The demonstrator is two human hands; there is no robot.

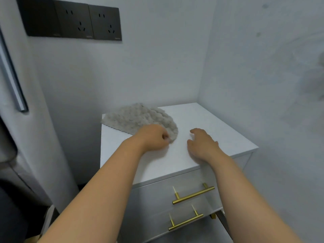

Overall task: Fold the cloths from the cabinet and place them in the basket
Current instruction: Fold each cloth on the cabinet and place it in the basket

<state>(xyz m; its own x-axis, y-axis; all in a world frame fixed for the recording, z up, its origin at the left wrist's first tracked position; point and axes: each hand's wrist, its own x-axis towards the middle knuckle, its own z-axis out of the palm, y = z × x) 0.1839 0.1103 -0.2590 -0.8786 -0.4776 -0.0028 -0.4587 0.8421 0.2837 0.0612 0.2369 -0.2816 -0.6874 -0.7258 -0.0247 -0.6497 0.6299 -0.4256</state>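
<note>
Left hand (152,137) pinching a fluffy grey-beige knitted cloth (140,118) on the white counter (210,128).
The cloth lies at the counter's back left, and the curled left fingers (165,137) grip its near right edge. The right hand (201,144) is just right of it, fingers loose and apart from the cloth.

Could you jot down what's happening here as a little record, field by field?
cloth: fluffy grey knobbly cloth, lying on the cabinet top toward its back left
furniture: white cabinet with two drawers, each with a brass bar handle
left hand: pinches the cloth's near edge
right hand: open over the bare top, apart from the cloth
wall: dark socket plates, upper left
</note>
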